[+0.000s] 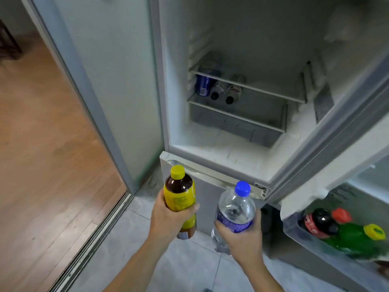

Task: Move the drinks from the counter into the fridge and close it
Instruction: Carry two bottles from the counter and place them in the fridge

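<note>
Left hand (168, 218) wraps yellow-labelled tea bottle (180, 199) mid-body; right hand (242, 232) wraps clear water bottle (232, 213) at label. Both look full: heavyish, rigid, smooth; mid-body grip best.

Light is soft, even and fairly bright, with no hard shadows. The white fridge interior (242, 39) is palest toward the upper right of the frame, where detail washes out. Small highlights glint on the water bottle (233, 209) and the dark tea bottle (181, 199) at lower centre. The wide lens bends straight lines near the edges. Bottles at the lower right edge smear with blur, and the picture is slightly soft overall.
</note>
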The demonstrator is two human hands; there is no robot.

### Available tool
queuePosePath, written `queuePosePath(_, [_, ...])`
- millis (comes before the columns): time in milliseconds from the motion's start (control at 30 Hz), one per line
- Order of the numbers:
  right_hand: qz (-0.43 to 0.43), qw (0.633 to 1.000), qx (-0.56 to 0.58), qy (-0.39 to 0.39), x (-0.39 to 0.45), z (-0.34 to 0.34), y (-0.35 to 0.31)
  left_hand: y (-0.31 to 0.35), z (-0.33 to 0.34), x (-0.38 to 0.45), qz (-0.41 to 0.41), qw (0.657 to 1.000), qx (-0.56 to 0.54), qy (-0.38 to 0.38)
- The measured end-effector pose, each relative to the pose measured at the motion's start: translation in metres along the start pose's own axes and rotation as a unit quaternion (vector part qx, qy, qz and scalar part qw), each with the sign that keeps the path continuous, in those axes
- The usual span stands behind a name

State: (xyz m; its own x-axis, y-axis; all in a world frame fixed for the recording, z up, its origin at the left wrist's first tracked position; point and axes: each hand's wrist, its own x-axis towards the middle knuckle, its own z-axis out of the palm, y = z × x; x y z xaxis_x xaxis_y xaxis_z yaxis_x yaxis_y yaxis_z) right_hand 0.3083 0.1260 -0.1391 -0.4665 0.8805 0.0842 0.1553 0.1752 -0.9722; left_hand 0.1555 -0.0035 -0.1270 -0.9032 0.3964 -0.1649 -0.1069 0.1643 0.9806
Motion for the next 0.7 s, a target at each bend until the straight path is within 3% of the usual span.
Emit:
queuePosePath(433, [-0.003,0.998,0.003,0.065,0.122,0.017,-0.010,0.049,0.061,0.129,0.052,0.994,0.050,-0.082])
queuePosePath(700, [0.021,0.995,-0.016,0.099,0.205,0.038,-0.026,0.081,0.095,0.195,0.065,0.990,0.088,-0.085])
